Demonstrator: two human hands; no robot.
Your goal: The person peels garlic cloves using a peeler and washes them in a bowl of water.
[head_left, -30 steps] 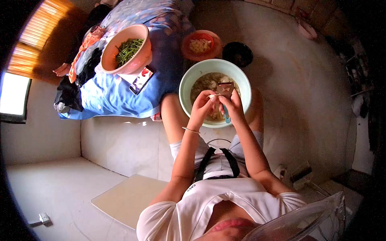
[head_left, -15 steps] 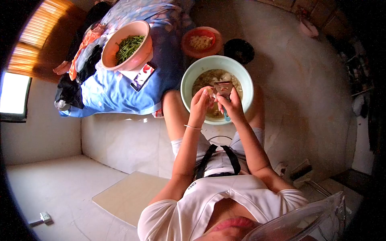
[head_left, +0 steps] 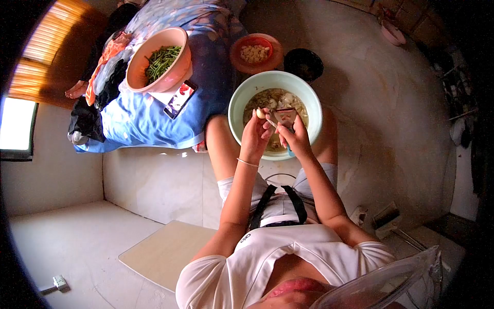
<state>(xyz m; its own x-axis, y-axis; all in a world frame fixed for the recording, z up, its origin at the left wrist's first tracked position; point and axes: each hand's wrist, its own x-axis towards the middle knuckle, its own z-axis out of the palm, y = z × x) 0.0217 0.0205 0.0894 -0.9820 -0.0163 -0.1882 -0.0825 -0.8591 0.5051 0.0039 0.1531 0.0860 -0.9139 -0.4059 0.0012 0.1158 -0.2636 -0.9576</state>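
My left hand [head_left: 253, 135] pinches a pale garlic clove [head_left: 261, 114] between thumb and fingertips. In my right hand [head_left: 295, 136] is a small broad-bladed knife [head_left: 285, 115], its teal handle showing below the palm. The right thumb and fingertips are close beside the clove. Both hands are over a pale green basin [head_left: 234, 121] between my knees, which holds cloudy water with garlic and loose skins. Beyond it, a red bowl [head_left: 269, 44] of pale peeled cloves sits in a reddish-pink basin [head_left: 275, 61].
A black bowl [head_left: 310, 66] stands on the floor beside the reddish-pink basin. On the blue-covered bed [head_left: 154, 126] at left are a pink basin [head_left: 180, 69] of green beans, a phone [head_left: 180, 99] and clothes [head_left: 87, 118]. Another person's foot [head_left: 77, 89] shows at the far left.
My left hand has tipped the clove up into clearer view, at its fingertips. The right hand keeps hold of the knife nearby. The whole view has shifted slightly.
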